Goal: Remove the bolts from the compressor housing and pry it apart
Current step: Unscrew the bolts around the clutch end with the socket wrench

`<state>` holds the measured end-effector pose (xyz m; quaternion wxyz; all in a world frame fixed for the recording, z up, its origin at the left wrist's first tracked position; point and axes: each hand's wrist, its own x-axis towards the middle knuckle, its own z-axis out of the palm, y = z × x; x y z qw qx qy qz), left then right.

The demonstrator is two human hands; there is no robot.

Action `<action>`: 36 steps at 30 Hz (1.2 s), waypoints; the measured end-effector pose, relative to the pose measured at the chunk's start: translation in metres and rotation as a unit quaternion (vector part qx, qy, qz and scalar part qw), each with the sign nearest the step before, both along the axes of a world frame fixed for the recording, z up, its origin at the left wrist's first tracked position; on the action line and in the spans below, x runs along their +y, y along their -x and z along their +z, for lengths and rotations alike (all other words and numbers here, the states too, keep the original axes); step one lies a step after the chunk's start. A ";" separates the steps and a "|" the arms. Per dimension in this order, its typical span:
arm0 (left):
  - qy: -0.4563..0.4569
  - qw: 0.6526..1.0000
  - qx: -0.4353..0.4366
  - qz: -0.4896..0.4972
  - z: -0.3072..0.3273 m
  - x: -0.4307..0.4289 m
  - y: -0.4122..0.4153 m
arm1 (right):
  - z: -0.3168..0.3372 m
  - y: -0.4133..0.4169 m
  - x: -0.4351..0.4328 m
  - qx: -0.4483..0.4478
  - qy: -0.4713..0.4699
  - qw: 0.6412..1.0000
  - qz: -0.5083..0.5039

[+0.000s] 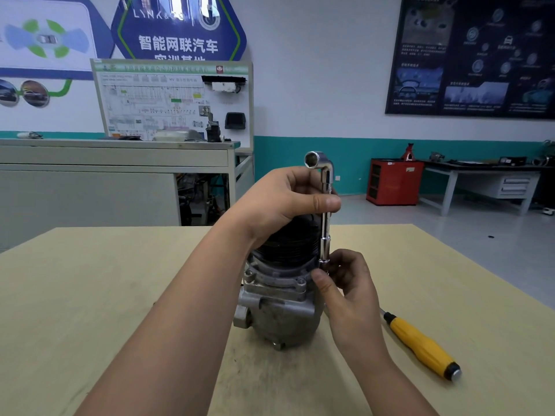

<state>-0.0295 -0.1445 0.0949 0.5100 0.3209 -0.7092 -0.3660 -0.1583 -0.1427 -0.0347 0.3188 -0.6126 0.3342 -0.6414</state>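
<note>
On the near right of the table (120, 295), the yellow-handled screwdriver (420, 345) lay with its blade toward the compressor. It was probably placed there for the prying step. The compressor housing (279, 310) stood upright in the middle of the table with its black ribbed part on top, so the flange was open to you from above.

Your right hand (348, 283) pinched the lower socket end of the L-shaped wrench (326, 223) with thumb and fingertips, just beside the right side of the flange. I judge you meant to seat the socket on a bolt there, but your fingers hid the bolt itself. Your left hand (279, 202) was closed around the upper shaft of the wrench, thumb pressed on it, and held it vertical.

In my judgement this was the bolt-removing stage, as the housing was not yet apart.

Far behind, a blue wall sign (180, 31) read "LYNK&CO" and "智能网联汽车". A white training board (168, 100) carried the letters "HV". Its other text, and that of the dark poster (474, 55) at far right, was too small to read.
</note>
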 end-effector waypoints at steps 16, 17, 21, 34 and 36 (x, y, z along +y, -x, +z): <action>-0.015 0.995 -0.042 -0.088 0.001 0.003 -0.004 | 0.004 0.001 0.002 0.016 0.022 1.000 0.005; -0.016 0.995 -0.042 -0.092 0.001 0.003 -0.004 | 0.004 0.000 0.002 0.023 0.024 0.999 0.005; -0.015 0.995 -0.031 -0.093 0.000 0.003 -0.005 | 0.005 0.001 0.002 0.041 0.043 0.998 -0.002; -0.016 0.999 0.001 -0.040 0.000 0.002 -0.002 | -0.001 -0.002 0.000 0.001 0.016 1.000 0.009; -0.011 0.999 0.002 -0.035 0.000 0.003 -0.001 | -0.001 -0.003 -0.001 -0.006 0.017 1.000 0.004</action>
